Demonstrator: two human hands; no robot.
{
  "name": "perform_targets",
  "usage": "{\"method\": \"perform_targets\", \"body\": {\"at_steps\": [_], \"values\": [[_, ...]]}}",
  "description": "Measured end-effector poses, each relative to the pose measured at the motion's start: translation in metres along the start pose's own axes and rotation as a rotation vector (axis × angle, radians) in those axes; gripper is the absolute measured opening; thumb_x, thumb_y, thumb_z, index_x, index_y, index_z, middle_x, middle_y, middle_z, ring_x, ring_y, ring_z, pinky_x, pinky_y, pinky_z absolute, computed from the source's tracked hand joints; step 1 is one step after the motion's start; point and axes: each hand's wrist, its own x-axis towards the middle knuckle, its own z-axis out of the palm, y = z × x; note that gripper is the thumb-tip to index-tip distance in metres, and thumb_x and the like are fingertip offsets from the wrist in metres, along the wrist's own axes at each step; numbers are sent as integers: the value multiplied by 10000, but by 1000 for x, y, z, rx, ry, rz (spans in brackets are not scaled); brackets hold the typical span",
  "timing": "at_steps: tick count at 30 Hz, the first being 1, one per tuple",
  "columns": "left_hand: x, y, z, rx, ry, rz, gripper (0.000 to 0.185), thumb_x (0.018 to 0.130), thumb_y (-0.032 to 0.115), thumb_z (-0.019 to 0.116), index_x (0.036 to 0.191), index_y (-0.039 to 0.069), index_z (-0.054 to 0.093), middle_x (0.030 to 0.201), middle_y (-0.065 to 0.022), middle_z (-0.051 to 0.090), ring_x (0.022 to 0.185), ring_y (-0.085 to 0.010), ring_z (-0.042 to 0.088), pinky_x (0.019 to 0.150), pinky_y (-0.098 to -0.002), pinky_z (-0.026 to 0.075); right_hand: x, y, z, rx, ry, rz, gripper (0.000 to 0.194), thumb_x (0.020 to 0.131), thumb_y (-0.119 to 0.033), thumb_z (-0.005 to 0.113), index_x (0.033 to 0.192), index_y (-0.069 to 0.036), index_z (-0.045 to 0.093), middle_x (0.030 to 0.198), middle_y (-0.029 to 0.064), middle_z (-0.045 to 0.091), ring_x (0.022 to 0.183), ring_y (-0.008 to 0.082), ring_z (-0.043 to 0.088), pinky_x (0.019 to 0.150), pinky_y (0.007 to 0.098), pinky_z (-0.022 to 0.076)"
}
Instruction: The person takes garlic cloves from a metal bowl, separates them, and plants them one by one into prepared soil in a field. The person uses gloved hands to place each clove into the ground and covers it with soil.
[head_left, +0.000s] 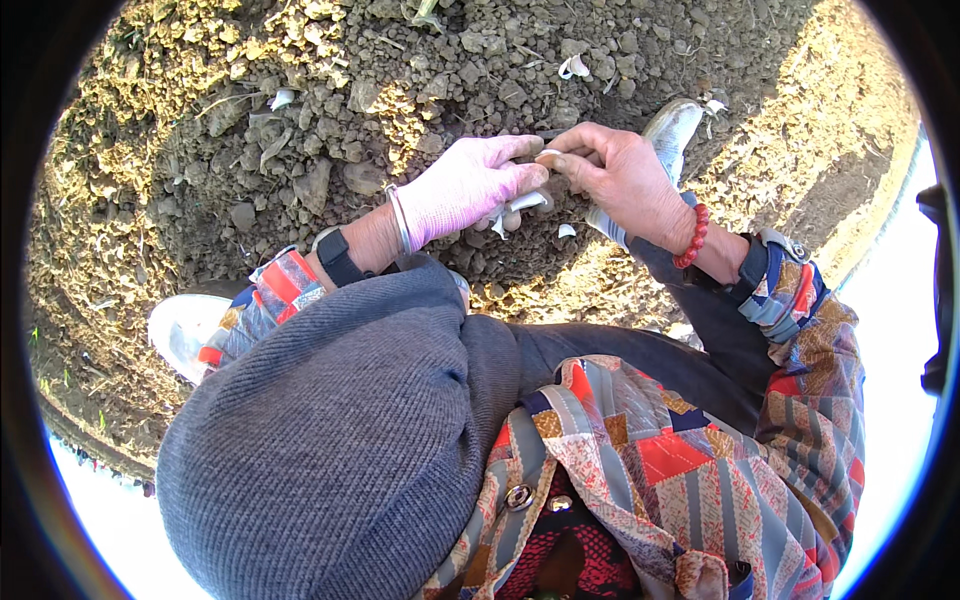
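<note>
My left hand, in a pink knit glove with bare-looking dirty fingertips, holds several whitish cloves, apparently garlic, under its curled fingers; one clove shows below the thumb. My right hand is bare, with a red bead bracelet at the wrist. Its thumb and forefinger pinch a small pale clove, right at the tips of the left thumb and forefinger. Loose whitish cloves or skins lie on the soil: one just below the hands, one above them, one at the upper left.
Cloddy dry soil with stones and plant bits spreads around the hands. One shoe stands beyond my right hand, another at the left. A grey ribbed knit hat or hood and my dark-trousered leg fill the lower view.
</note>
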Motion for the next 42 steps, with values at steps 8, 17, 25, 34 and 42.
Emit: {"method": "perform_targets", "body": {"at_steps": [8,17,25,34,42], "values": [[-2,2,-19,-113,61,8,535,1005,422,555,1362,24,546,995,-51,731,677,-1,617,508,-132,439,33,72,-5,-547,117,95,254,893,-254,686,912,-15,605,759,227,679,768,422,675,712,507,547],[-3,13,-25,-125,157,83,464,1022,376,546,1354,52,564,990,-43,731,670,10,612,484,-111,412,46,85,26,-780,201,-49,158,796,-107,671,883,-15,577,785,201,695,754,390,698,685,482,564],[9,42,-12,-133,116,183,449,1020,361,544,1343,50,571,1014,-49,730,693,-4,625,520,-118,464,47,68,20,-858,105,26,198,834,-137,656,967,-5,592,836,212,705,818,388,704,731,483,565],[-32,29,-50,-217,354,336,501,1028,339,505,1372,-24,513,1026,-99,706,681,-41,625,518,-127,468,17,47,-24,-618,101,72,215,947,-269,589,1072,-100,635,886,188,708,836,388,687,731,487,548],[-37,18,-46,-240,319,305,478,1045,343,485,1361,-14,523,1032,-83,699,694,-28,616,508,-122,471,18,44,6,-827,18,-326,279,887,-254,673,1097,-104,566,1000,113,641,826,326,687,679,446,546]]}}
